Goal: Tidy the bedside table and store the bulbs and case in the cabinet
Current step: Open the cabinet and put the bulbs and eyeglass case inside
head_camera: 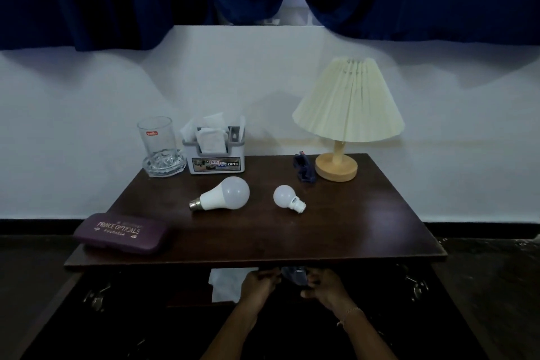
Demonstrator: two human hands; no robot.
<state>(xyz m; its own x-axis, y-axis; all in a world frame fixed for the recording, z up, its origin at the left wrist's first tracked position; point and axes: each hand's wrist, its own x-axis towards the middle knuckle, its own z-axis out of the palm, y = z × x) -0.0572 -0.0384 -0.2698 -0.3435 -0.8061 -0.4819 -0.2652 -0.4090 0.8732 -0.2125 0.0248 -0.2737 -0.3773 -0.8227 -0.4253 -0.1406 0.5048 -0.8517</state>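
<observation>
Working under the front edge of the bench [321, 231] at 6 o'clock, both hands meet on a dark thing [293, 276] at the mouth of the cabinet [181, 286]. The right hand [324, 286] has its grip clamped on it, fingers curled round its right side. The left hand [260, 283] brings its fingertips to the other side, but the gloom hides whether that grip pinches or only touches. What the dark thing is I cannot tell. A white sheet [225, 283] shows inside the cabinet at 9 o'clock of the left hand.

Up on the bench the task's things lie unstored. The small bulb [287, 197] lies on its side just off centre toward 1 o'clock. The big bulb [225, 193] lies toward 10 o'clock of centre, near the small one but apart from it. The case [119, 233] sits closed at 8 o'clock, its left end seemingly over the bench's side edge. Along the back stand a glass [159, 143] at 11 o'clock, a tissue box [214, 155] just beside it, and a lamp [347, 114] at 1 o'clock.

The step in hand looks like settling something inside the cabinet to make room. To do it well, place the dark thing far back and to one side, leaving a flat stretch free. Fetch the case first, since it sits at the edge. The bulbs will roll, so carry each by its dome and lay them against the case or a wall.
</observation>
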